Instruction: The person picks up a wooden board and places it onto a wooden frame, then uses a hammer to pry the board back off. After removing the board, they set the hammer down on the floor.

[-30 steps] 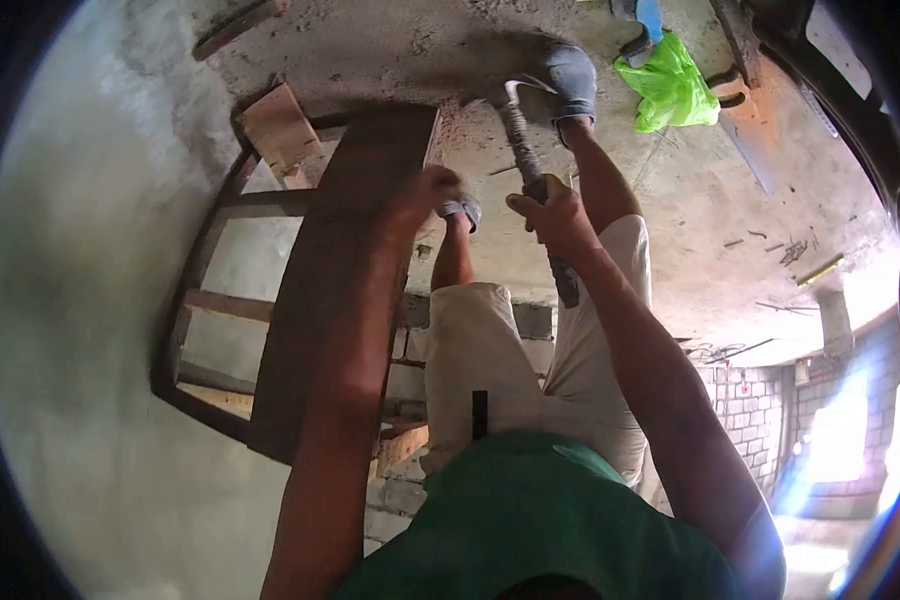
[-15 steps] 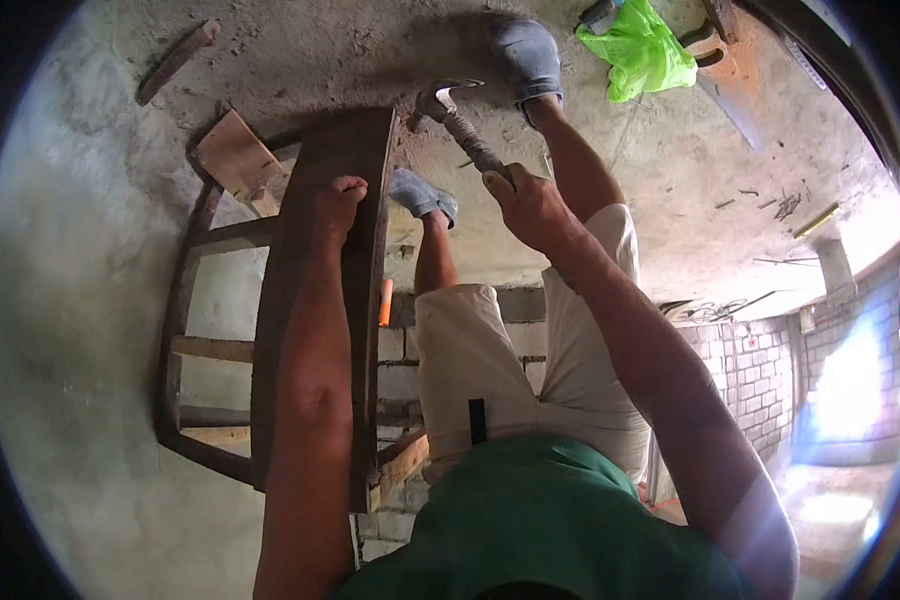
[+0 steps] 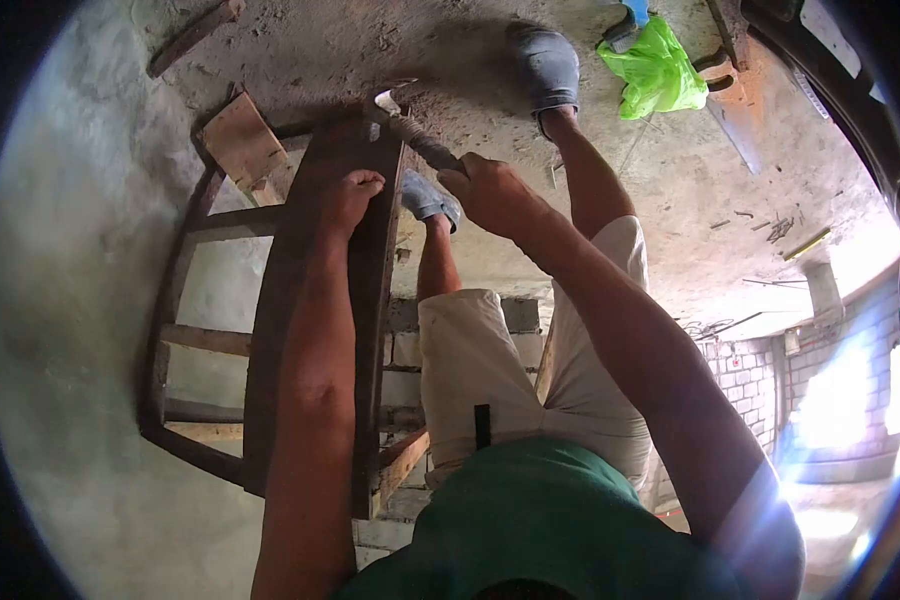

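Note:
My right hand (image 3: 498, 195) grips the dark handle of a claw hammer (image 3: 430, 147). The hammer's metal head overlaps the far end of a dark brown wooden bench (image 3: 315, 270) in this view. On the bench top rests my left hand (image 3: 353, 198), closed with thumb and fingertips pinched near the right edge. What those fingers hold, if anything, is too small to make out. Below the hammer head, the left fingertips are a short distance away.
A loose wood piece (image 3: 240, 145) leans by the bench's frame (image 3: 175, 290). On the concrete floor lie a green plastic bag (image 3: 655, 72), a handsaw (image 3: 735, 135) and a wood strip (image 3: 195, 37). Grey shoes (image 3: 543, 68) flank the hammer's side of the bench.
The hammer has swung left and down, its head passing from beside the bench to over its far end. My left hand stays pinched at the bench edge. The view has shifted slightly.

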`<control>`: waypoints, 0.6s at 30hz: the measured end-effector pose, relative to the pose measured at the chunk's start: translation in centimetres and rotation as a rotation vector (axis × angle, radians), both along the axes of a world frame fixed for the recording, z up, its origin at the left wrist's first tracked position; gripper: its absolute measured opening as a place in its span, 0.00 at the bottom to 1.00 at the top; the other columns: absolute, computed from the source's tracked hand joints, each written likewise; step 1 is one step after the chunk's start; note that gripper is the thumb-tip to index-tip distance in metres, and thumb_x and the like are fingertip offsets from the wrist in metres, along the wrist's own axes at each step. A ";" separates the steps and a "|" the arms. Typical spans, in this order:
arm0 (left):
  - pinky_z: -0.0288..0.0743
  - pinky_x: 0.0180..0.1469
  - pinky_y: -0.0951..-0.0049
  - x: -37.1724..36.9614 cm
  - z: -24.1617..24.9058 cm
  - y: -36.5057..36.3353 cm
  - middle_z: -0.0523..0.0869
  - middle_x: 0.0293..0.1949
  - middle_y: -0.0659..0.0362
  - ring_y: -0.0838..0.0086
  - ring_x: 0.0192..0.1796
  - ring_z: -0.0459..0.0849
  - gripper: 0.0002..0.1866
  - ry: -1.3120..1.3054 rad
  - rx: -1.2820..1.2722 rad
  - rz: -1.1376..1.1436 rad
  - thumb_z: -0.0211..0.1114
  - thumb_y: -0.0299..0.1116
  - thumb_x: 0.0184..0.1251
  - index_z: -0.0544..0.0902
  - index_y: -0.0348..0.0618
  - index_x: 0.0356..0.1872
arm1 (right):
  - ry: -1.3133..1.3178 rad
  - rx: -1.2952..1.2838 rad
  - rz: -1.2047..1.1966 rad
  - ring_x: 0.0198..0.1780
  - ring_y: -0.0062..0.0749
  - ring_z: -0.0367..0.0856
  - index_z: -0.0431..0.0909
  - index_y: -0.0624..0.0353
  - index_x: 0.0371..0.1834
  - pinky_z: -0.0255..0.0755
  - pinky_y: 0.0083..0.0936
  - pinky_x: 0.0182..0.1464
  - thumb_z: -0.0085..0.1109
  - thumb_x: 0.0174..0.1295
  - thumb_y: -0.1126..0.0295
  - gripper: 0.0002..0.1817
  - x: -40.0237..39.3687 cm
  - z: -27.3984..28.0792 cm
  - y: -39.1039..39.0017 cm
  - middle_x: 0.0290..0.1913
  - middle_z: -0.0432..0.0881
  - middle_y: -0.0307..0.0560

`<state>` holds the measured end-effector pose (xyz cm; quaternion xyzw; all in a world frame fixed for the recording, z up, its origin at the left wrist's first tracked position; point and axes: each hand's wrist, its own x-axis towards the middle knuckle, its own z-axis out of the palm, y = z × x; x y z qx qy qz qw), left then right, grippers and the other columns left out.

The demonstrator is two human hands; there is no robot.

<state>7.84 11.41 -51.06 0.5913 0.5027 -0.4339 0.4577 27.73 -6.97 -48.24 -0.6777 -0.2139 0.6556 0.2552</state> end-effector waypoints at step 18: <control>0.76 0.44 0.62 -1.2 -0.2 -0.7 0.87 0.35 0.50 0.56 0.42 0.85 0.15 -0.072 0.114 -0.194 0.64 0.44 0.60 0.86 0.44 0.39 | -0.007 -0.194 0.225 0.40 0.62 0.81 0.74 0.70 0.41 0.73 0.51 0.43 0.49 0.66 0.51 0.25 -0.8 2.9 2.6 0.34 0.81 0.68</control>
